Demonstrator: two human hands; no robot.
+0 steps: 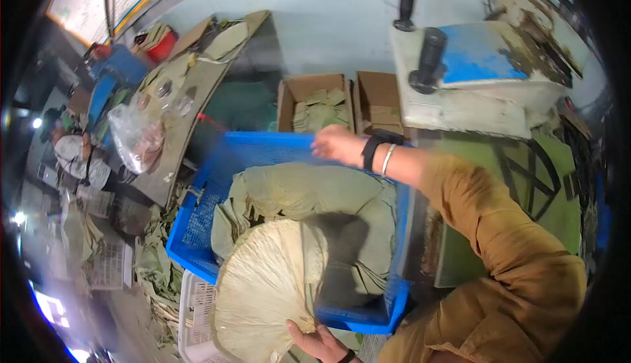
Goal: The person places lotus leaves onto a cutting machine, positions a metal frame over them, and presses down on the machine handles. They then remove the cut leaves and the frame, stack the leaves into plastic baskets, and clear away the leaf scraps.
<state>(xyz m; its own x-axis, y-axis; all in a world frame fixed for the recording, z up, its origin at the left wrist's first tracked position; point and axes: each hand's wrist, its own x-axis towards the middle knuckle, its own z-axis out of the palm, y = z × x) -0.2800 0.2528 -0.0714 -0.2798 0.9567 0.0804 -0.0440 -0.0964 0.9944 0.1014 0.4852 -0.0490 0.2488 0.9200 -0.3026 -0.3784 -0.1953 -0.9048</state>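
Observation:
A large, pale, dried leaf (263,291), broad and fan-shaped with ribs running to one point, looks like a lotus leaf. My left hand (319,343) grips it at that point, thumb on top and fingers underneath. Behind it, a blue plastic basket (269,141) holds a thick pile of similar folded leaves (309,189). My right hand (338,145) is above the basket's far rim, near a cardboard box (282,107) with cut leaf pieces (322,110) inside. Its fingers are curled together; whether anything is between them is hidden.
A second cardboard box (378,93) stands beside the first. At right is a white machine (467,107) with black handles and a green surface (519,192). On the left are a plank table (197,100), a plastic bag (135,139), a white crate (194,317) and loose leaves (161,277).

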